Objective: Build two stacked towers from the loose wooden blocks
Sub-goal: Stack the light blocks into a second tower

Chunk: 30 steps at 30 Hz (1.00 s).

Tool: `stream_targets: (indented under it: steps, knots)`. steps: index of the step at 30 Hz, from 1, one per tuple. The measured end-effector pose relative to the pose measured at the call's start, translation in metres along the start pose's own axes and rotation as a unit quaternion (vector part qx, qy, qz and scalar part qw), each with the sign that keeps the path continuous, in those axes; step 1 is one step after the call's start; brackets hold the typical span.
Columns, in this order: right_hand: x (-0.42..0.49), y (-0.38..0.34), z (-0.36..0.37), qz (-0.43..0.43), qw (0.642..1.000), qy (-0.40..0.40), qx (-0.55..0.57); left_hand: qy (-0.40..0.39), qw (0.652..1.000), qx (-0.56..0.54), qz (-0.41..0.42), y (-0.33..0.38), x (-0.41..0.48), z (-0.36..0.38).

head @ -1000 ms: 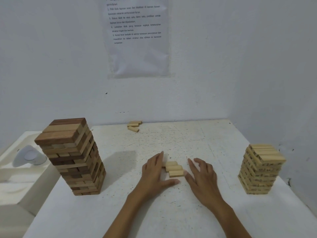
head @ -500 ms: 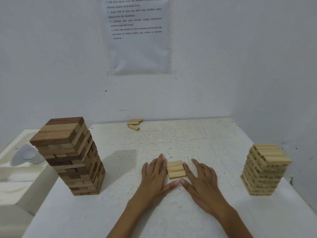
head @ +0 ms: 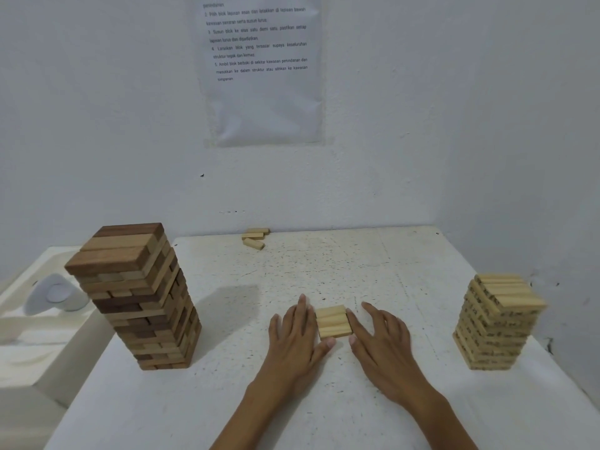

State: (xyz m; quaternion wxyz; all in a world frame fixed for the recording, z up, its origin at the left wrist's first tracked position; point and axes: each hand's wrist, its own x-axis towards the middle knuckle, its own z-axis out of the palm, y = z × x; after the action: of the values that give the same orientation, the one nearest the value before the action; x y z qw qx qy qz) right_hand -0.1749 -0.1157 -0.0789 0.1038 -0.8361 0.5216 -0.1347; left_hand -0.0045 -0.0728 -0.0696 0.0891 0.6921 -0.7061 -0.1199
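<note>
White wall and a white speckled table [head: 324, 264] fill the scene, and the person's two hands lie on the table near its front edge. The fingers [head: 300, 311] of the left hand [head: 293, 339] are straight and close together, flat on the surface, and the inner side of the hand touches the left end of a small row of three pale blocks [head: 332, 321]. The left thumb tip lies at the near edge of this row. The right hand [head: 380, 342] has its fingers straight and a little spread; its index finger touches the right end of the row, and its thumb tip is at the near corner. Neither hand grasps anything; both only press against the blocks from the sides.

The three blocks lie side by side, flat on the table, between the two hands. Well apart on the left stands a tall tower of dark and light brown blocks [head: 136, 297], upright. Well apart on the right stands a shorter tower of pale blocks [head: 496, 323]. Three loose pale blocks [head: 255, 237] lie at the far edge of the table, near the wall. A printed sheet [head: 263, 66] hangs on the wall above them. Left of the table is a white moulded tray [head: 19, 339].
</note>
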Motion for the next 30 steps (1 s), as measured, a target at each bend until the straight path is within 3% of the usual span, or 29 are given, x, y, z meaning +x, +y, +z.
stream_targets:
  steps: [7, 12, 17, 21, 30]
  knots:
    - [0.002, 0.002, 0.002, -0.022, 0.998, 0.058, -0.031, 0.015, 1.0, -0.01, 0.006, 0.0, 0.004, 0.004]
    - [0.019, 0.014, -0.01, -0.009, 0.995, -0.039, 0.088, -0.017, 0.998, -0.058, 0.012, -0.011, 0.007, -0.009]
    - [0.038, 0.019, -0.023, -0.054, 0.982, -0.103, 0.147, 0.024, 0.993, -0.108, 0.035, -0.024, 0.019, -0.011]
    - [0.046, 0.017, -0.029, -0.076, 0.983, -0.094, 0.137, 0.078, 0.987, -0.121, 0.073, -0.025, 0.021, -0.014]
    - [0.03, 0.011, -0.05, -0.141, 0.978, -0.076, 0.135, 0.099, 0.975, -0.114, 0.164, -0.026, 0.012, -0.033]
